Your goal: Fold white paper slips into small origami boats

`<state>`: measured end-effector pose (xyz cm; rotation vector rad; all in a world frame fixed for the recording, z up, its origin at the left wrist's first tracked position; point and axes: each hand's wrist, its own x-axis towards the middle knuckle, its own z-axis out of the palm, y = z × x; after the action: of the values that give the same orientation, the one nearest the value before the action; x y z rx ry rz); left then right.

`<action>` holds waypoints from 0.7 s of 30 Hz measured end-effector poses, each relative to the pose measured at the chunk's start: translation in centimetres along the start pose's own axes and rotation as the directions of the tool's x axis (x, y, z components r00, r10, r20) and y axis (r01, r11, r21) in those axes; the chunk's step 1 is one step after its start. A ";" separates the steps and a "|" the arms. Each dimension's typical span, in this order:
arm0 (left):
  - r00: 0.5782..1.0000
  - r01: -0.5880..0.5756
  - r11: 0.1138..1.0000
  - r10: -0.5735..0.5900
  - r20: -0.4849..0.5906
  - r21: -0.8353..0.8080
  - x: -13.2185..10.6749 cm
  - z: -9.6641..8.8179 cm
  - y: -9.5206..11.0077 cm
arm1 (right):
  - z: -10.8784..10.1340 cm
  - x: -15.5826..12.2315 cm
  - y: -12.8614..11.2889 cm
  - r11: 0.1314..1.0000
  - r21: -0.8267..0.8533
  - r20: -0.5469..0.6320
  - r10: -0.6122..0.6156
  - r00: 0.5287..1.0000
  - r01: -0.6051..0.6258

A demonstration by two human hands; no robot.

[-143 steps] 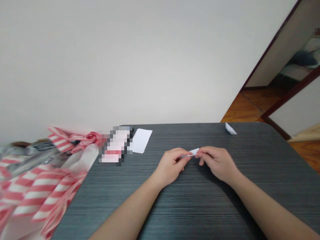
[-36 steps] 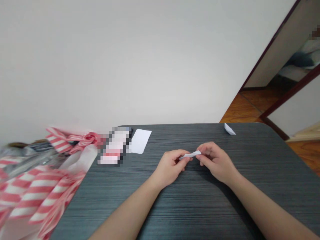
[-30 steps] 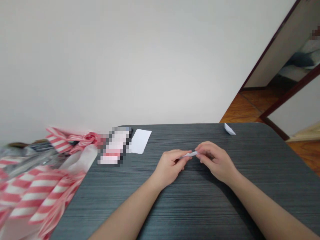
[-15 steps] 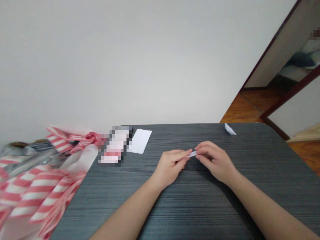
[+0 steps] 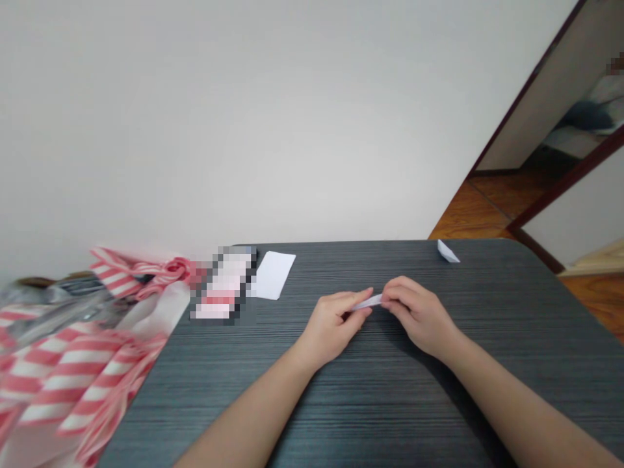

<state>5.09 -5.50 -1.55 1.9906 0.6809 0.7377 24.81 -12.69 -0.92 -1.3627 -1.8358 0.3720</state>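
Both my hands meet at the middle of a dark grey wood-grain table (image 5: pixel 370 403). A small folded white paper (image 5: pixel 369 302) is pinched between them. My left hand (image 5: pixel 334 325) grips its left end with thumb and fingers curled. My right hand (image 5: pixel 420 315) is closed over its right end, hiding most of that part. The paper sits just above the tabletop.
A flat white paper sheet (image 5: pixel 273 274) lies at the table's far left beside a blurred-out pink and white object (image 5: pixel 224 285). A small folded white paper piece (image 5: pixel 447 252) rests near the far right edge. Red-and-white striped cloth (image 5: pixel 73 370) is heaped off the table's left side.
My fingers have shifted slightly along the folded paper, with the right hand now covering more of it. Both hands stay at the same spot.
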 end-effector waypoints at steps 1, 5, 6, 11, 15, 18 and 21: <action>1.000 0.029 1.000 -0.029 -0.004 0.002 0.0 0.0 0.0 | 0.0 0.0 0.0 1.000 -0.007 0.006 -0.007 1.000 0.007; 0.993 0.083 0.997 -0.083 0.078 -0.002 0.1 -0.1 0.4 | 0.0 -0.1 0.0 0.999 -0.016 0.042 -0.039 0.998 0.040; 0.991 0.082 0.997 -0.082 0.107 -0.002 0.1 -0.2 0.5 | 0.1 -0.1 0.0 0.999 -0.014 0.050 -0.043 0.998 0.044; 0.990 0.064 0.998 -0.064 0.124 0.008 0.2 -0.5 0.9 | 0.5 -0.3 0.1 0.999 0.035 0.024 0.020 0.999 -0.021; 0.991 0.085 0.996 -0.081 0.107 -0.028 0.1 -0.5 0.9 | 0.8 -0.6 0.1 0.973 0.164 -0.010 0.167 0.986 -0.164; 0.990 0.092 0.994 -0.086 0.112 -0.053 0.0 -0.5 0.9 | 0.4 -0.4 -0.1 0.986 0.109 0.037 0.125 0.991 -0.128; 0.989 0.097 0.995 -0.092 0.114 -0.038 0.1 -0.6 1.0 | 0.0 -0.2 -0.5 0.991 0.080 0.054 0.102 0.993 -0.106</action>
<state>4.88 -5.58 -0.41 1.9302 0.6816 0.5748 24.47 -13.04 -0.71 -1.4072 -1.7735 0.5350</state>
